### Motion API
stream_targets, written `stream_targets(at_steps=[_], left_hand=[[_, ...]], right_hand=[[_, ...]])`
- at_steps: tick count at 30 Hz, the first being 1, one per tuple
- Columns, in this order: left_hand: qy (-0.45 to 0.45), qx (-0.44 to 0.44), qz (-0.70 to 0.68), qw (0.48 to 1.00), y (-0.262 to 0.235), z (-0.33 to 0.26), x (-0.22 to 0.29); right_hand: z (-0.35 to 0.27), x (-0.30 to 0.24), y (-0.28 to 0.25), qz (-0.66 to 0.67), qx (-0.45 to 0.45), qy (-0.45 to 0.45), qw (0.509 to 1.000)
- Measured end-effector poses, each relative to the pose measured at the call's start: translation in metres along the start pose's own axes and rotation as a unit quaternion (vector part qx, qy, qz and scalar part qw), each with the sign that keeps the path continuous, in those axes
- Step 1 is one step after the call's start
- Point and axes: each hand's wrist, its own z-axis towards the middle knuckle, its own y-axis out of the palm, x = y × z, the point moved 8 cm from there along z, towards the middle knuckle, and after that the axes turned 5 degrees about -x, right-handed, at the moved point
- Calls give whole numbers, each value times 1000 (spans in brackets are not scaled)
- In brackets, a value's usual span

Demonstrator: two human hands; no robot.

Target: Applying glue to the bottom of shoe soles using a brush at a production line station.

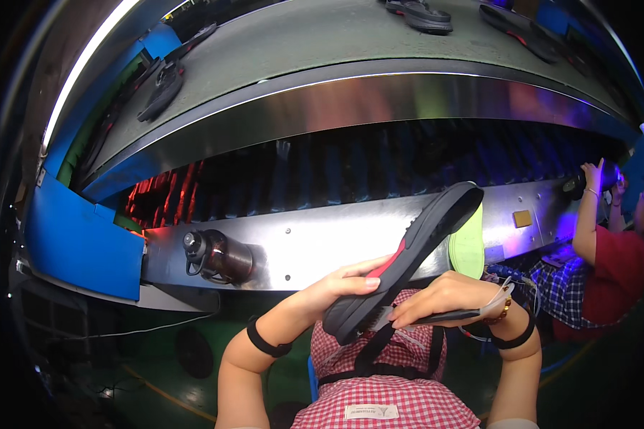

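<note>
Left hand [343, 284] clamps black shoe sole [408, 257] at heel end, thumb along red stripe, sole tilted up toward conveyor's steel front edge [322, 247]. Right hand [447, 297] closed on dark brush-like tool [436, 317], tip touching sole's lower end. Step, by judgement: brushing sole edge. Next stroke calls for steady sole, tool kept on rim. More soles on belt [300, 36] above.

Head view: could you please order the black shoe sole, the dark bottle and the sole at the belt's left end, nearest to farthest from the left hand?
1. Black shoe sole, held by the left hand.
2. Dark bottle, on the steel ledge to the left.
3. Sole at the belt's left end, far upper left.
</note>
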Motion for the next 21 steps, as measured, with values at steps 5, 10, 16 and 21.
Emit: stream_targets(at_steps=[5,10,16,21], left_hand=[[-3,-2,-68,998,-3,-11,-5],[24,17,-15,999,7,-24,15],[10,143,-95,985,10,-50,19],[107,87,11,990,2,-51,31]], right_hand=[[-6,-13,-1,-104,-80,48,990],[-12,-12,-12,-57,19,-21,998],[-17,-14,-29,-54,120,-38,991],[-20,-16,-14,-142,33,46,988]])
